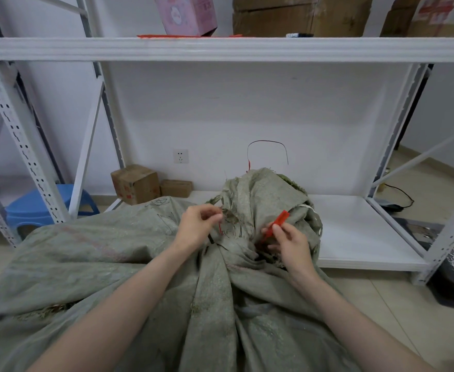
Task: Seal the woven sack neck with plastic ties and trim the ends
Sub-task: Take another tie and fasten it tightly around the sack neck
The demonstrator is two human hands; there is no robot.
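A large grey-green woven sack point(129, 259) lies on the floor in front of me, its gathered neck point(250, 210) bunched up against the low shelf. My right hand point(287, 242) pinches the flat red head of a plastic tie point(279, 220) at the right side of the neck. My left hand point(199, 224) pinches a thin red strand of the tie point(220, 228) at the left side of the neck. A thin dark tie tail point(269, 142) arcs up above the top of the sack.
A white metal rack stands ahead, with its low shelf board point(354, 229) just behind the sack and an upper shelf point(220, 48) holding cardboard boxes and a pink box point(185, 14). Two small cartons point(137, 183) and a blue stool point(35, 208) sit at left.
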